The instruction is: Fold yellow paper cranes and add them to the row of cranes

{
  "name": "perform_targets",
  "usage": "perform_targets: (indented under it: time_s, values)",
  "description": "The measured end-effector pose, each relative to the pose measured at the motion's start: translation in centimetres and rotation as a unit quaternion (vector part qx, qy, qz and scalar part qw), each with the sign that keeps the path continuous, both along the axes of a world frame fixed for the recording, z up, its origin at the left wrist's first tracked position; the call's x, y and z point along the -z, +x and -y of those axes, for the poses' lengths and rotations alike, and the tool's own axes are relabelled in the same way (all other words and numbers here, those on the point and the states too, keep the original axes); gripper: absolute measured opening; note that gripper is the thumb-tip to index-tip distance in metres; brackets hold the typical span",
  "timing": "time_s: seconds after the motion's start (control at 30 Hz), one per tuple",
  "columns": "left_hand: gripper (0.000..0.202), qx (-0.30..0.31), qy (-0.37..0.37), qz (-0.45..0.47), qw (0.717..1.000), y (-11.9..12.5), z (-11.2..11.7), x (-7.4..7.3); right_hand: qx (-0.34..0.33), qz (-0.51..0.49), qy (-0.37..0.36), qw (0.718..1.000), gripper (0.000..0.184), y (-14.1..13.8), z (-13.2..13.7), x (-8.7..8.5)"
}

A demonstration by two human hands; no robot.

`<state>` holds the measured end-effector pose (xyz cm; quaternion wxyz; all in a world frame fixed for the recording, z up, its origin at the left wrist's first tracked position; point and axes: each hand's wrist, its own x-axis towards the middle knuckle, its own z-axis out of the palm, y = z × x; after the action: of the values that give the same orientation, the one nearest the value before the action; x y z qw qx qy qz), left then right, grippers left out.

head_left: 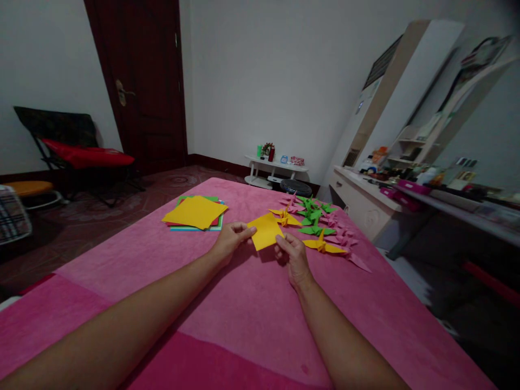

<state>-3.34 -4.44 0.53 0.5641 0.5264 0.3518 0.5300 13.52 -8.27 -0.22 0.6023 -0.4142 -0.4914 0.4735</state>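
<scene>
A small yellow paper square [266, 232] is held between my two hands, tilted above the pink cloth. My left hand [232, 241] pinches its left edge between thumb and fingers. At its right lower edge, my right hand [293, 254] pinches it the same way. Just beyond and to the right lie folded paper cranes: a yellow crane [285, 218], a nearer yellow crane [323, 245], several green cranes [312, 215] and several pink ones [343, 234]. To the left rests a stack of coloured paper sheets [195, 212], yellow on top.
The pink cloth [244, 303] covers the surface under my hands. Behind it stands a low white shelf [276, 165] with small items. A cluttered dresser [365, 195] is on the right. A folding chair [69, 141] and a dark door [140, 81] are at the left.
</scene>
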Motion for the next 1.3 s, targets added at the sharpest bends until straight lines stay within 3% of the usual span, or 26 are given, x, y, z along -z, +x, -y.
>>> perform_targets:
  time_s: [0.1,0.23,0.37,0.53,0.6,0.67,0.73,0.8,0.93,1.17,1.3]
  values:
    - [0.032,-0.017,-0.022,0.038,0.999,0.8,0.4,0.2,-0.005,0.013,-0.008,1.000,0.028,-0.5,0.0,-0.3]
    - [0.033,0.036,-0.050,0.047,0.997,1.4,1.0,0.3,0.012,0.046,-0.002,0.999,0.030,-0.8,-0.2,-0.2]
    - [0.034,0.053,-0.033,-0.048,0.997,1.3,1.1,0.5,0.073,0.082,0.034,0.993,0.029,-0.7,-0.4,0.2]
    - [0.034,0.051,0.046,-0.190,0.979,0.8,-0.1,1.4,0.101,0.110,0.053,0.987,0.030,-0.1,-0.7,0.5]
    - [0.035,0.020,0.061,-0.220,0.973,0.2,-0.8,1.5,0.111,0.120,0.054,0.985,0.031,0.2,-0.8,0.5]
    - [0.041,-0.062,0.070,-0.225,0.970,-0.5,-1.5,1.1,0.115,0.144,0.056,0.981,0.031,0.4,-0.9,0.4]
    - [0.040,-0.139,0.109,-0.189,0.966,-1.1,-1.7,0.0,0.104,0.186,0.063,0.975,0.029,0.4,-0.8,0.1]
    - [0.038,-0.165,0.172,-0.185,0.953,-1.3,-1.6,-1.2,0.084,0.231,0.073,0.967,0.028,0.2,-0.7,-0.1]
    - [0.038,-0.121,0.220,-0.252,0.935,-0.4,-1.0,-2.7,0.038,0.289,0.095,0.952,0.025,-0.8,-0.1,-0.3]
    - [0.037,-0.075,0.246,-0.326,0.910,0.6,-0.3,-1.7,0.013,0.324,0.129,0.937,0.029,-1.6,0.5,-0.4]
    - [0.043,-0.072,0.262,-0.348,0.897,0.4,-0.1,-1.6,-0.016,0.273,0.125,0.954,0.031,-1.8,0.7,-0.8]
